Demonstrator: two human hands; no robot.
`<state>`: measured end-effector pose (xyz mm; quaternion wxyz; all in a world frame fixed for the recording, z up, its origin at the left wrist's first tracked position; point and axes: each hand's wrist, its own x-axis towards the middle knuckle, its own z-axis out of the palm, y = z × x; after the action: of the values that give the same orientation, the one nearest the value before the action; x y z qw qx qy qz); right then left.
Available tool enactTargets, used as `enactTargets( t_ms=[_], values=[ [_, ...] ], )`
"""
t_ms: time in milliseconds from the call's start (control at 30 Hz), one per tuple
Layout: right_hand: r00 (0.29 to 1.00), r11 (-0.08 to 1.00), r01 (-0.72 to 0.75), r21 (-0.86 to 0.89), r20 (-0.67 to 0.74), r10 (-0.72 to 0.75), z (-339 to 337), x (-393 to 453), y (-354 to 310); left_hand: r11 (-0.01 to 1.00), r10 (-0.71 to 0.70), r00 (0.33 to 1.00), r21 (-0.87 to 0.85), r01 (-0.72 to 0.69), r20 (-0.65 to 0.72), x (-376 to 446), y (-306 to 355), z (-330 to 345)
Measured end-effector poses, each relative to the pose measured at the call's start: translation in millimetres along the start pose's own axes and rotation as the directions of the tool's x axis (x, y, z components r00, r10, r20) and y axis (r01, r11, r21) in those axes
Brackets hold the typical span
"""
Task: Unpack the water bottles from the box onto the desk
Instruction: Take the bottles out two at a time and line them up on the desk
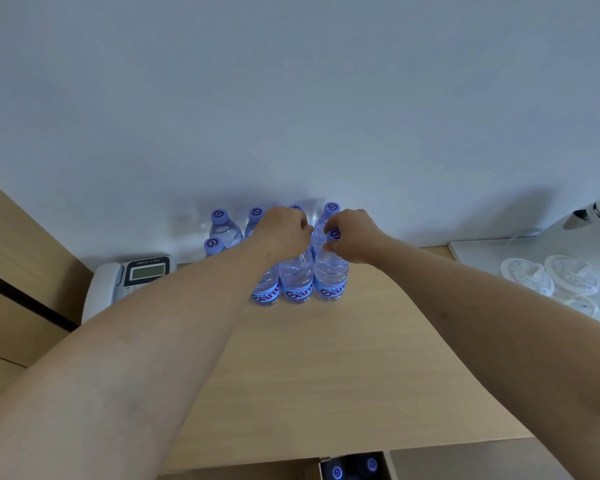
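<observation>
Head view: the desk (326, 368) is seen from above, with its near edge running along the bottom of the picture and its far edge meeting the pale wall (291, 98). A wide bare stretch of wood lies between the near edge and the bottles. The left side is bounded by a telephone (129, 282) and a wooden panel (21, 271); the right side is bounded by a white tray (482, 254) carrying a kettle (589, 233) and capped glasses (551, 278).

The water bottles (297, 282) are grouped upright against the wall, set close together in rows. Each is clear plastic with a purple cap and a blue label bearing red lettering. Three labels are visible in the front row; further caps are seen behind and to the left.

The left hand (283, 233) is closed over the top of a front-row bottle, whose cap is hidden beneath it. The right hand (352, 235) is closed around the neck of the rightmost front bottle (331, 282), with its cap showing at the fingertips. Both bottles stand on the desk surface.

The box (354, 469) is visible below the near desk edge, its flaps open, with two purple caps seen inside.
</observation>
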<state>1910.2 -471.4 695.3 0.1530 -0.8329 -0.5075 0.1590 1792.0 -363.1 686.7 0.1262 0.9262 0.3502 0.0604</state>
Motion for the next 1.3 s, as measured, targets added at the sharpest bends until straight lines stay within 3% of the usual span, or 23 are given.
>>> enactTargets(
  t_ms=[200, 400, 900, 1300],
  values=[
    [0.993, 0.994, -0.004, 0.109, -0.113, 0.016, -4.3, -15.8, 11.3, 1.0, 0.002, 1.0, -0.018, -0.003, -0.024, -7.0, 5.9, -2.3],
    [0.989, 0.998, -0.011, 0.067, -0.143, 0.02, -12.6, -55.2, 33.2, 1.0, -0.013, 0.996, 0.011, 0.014, -0.083, -41.4, 30.8, -9.0],
    [0.992, 0.996, 0.074, -0.055, -0.096, -0.079, -18.8, -241.3, 84.3, 0.999, -0.038, 0.983, -0.012, 0.036, -0.177, -214.7, 168.2, -4.2],
    [0.999, 1.0, -0.019, -0.019, 0.048, 0.02, 23.9, -356.5, 142.6, 0.997, -0.08, 0.995, -0.011, 0.079, -0.054, -306.3, 228.9, 66.4]
  ],
)
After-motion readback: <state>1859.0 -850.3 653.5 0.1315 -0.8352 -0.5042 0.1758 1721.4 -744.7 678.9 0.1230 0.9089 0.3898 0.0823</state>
